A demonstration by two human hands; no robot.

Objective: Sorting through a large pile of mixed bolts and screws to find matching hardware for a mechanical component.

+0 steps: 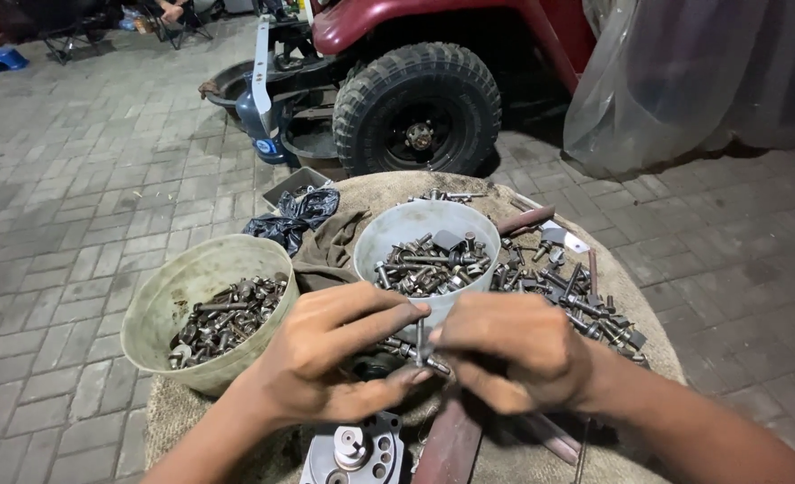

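Note:
My left hand (330, 354) and my right hand (509, 350) meet over a burlap-covered round table (648, 345). Together they pinch a thin metal bolt (420, 341), held upright between the fingertips of both hands. Just behind them stands a white plastic bowl (388, 233) full of bolts and nuts. To the left a larger greenish bowl (169, 300) holds more dark bolts. Loose bolts (586, 300) lie scattered to the right of the white bowl.
A grey metal part with holes (352, 453) lies at the table's near edge beside a reddish bar (451, 448). A black plastic bag (294, 215) and a brown rag (330, 251) lie behind the bowls. A red vehicle's tyre (415, 108) and clear plastic sheeting (684, 81) stand beyond, on brick paving.

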